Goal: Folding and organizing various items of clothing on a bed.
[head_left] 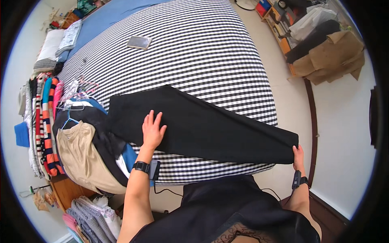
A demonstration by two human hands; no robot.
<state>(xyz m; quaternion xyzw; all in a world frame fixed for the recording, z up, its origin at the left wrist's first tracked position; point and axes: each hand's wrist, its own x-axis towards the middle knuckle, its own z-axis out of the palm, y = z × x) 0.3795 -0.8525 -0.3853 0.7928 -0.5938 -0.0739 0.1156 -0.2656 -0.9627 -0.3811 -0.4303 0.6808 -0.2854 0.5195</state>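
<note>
Black trousers (pixel 194 125) lie stretched out sideways across the near part of a bed with a black-and-white checked cover (pixel 202 52). Their wide waist end is at the left, and the narrow leg ends reach past the bed's right edge. My left hand (pixel 152 130) rests flat on the upper part of the trousers, fingers spread. At the far right end, my right hand (pixel 298 157) grips the hem between thumb and fingers.
Left of the trousers lies a beige top (pixel 77 146) on a blue hanger, over dark clothes. Beyond it stands a stack of folded colourful clothes (pixel 48 125). A phone-like device (pixel 139 42) lies farther back on the bed. Brown paper (pixel 336 56) covers a shelf at the right.
</note>
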